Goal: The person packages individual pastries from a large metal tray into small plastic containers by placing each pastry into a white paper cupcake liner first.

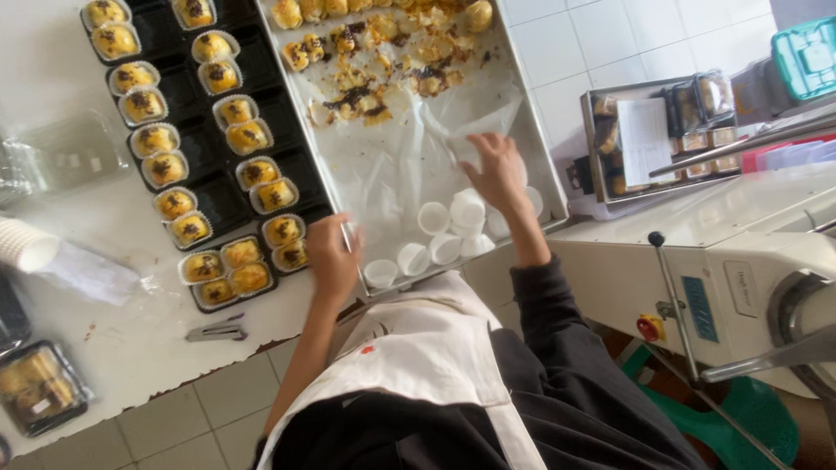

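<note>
Bright even daylight, soft shadows, slight blur.

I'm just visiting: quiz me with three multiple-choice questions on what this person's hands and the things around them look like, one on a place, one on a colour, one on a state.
1. Where are the empty paper cups?
A. On the metal tray
B. On the floor
C. Inside the black trays

2. What colour are the compartment trays that hold the pastries?
A. Red
B. Black
C. Green

3. How is the right hand?
A. Clenched around a knife
B. Resting on the apron
C. Spread over the clear plastic sheet

Answers:
1 A: the cups lie clustered on the near end of the metal tray.
2 B: the trays show black between the yellow pastries.
3 C: its fingers are on the plastic sheet above the cups, while the left hand is at the tray's edge.
</note>
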